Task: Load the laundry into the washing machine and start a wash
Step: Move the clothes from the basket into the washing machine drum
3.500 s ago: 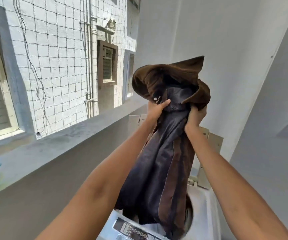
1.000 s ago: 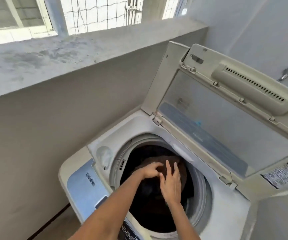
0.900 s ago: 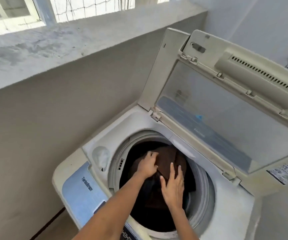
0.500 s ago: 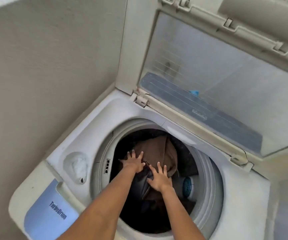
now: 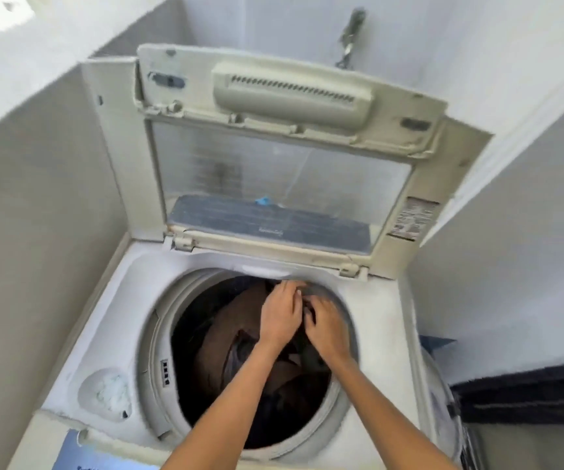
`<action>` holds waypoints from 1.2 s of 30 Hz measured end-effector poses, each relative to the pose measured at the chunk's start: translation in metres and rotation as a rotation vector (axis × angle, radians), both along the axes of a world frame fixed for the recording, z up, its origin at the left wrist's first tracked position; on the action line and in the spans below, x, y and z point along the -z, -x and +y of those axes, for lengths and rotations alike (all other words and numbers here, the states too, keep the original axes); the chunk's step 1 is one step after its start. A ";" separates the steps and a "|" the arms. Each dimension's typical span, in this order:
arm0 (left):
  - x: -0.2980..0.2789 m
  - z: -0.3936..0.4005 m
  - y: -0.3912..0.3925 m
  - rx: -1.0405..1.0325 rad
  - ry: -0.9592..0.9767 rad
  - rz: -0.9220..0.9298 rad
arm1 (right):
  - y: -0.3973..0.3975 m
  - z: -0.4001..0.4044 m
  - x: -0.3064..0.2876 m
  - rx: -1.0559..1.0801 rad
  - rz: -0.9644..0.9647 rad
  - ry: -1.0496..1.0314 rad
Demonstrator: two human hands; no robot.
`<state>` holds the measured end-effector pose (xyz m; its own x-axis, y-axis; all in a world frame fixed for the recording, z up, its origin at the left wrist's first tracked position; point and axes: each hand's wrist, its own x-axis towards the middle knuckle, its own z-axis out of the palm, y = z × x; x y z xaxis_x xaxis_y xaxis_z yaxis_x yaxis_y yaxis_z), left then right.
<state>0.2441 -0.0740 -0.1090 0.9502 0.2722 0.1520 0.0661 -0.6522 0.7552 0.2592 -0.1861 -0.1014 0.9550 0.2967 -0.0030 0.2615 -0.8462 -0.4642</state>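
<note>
Head view. Washer (image 5: 80, 337) lid (image 5: 284, 164) propped upright at the back, likely to keep the drum (image 5: 158, 337) mouth free for loading. Laundry (image 5: 239, 320), brown and dark cloth, sits inside the drum. Left hand (image 5: 282, 313) and right hand (image 5: 324, 325) side by side at the far rim, fingers curled into the cloth; apparently tucking it down. Lid label (image 5: 412, 218) and strip lettering too blurred to read.

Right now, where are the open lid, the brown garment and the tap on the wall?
lid (image 5: 273, 171): head view, on its clear window pane.
brown garment (image 5: 236, 320): head view, on a brown fold inside the drum.
tap (image 5: 350, 32): head view, on its metal body.
</note>
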 end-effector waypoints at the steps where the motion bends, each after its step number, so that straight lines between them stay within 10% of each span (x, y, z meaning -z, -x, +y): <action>1: -0.016 -0.014 -0.007 0.059 0.035 -0.044 | -0.003 -0.011 -0.013 0.057 -0.057 -0.074; 8: -0.105 -0.142 -0.054 0.294 -0.014 -0.147 | -0.023 -0.130 -0.086 0.400 -0.216 -0.330; 15: -0.076 -0.295 -0.076 0.395 -0.011 0.169 | -0.034 -0.278 -0.056 0.600 0.074 -0.335; 31: 0.293 -0.362 -0.005 0.106 -0.177 1.073 | 0.021 -0.400 0.307 0.543 0.906 -0.186; 36: 0.395 -0.358 0.021 0.356 -0.434 1.230 | 0.045 -0.402 0.414 0.373 1.078 -0.021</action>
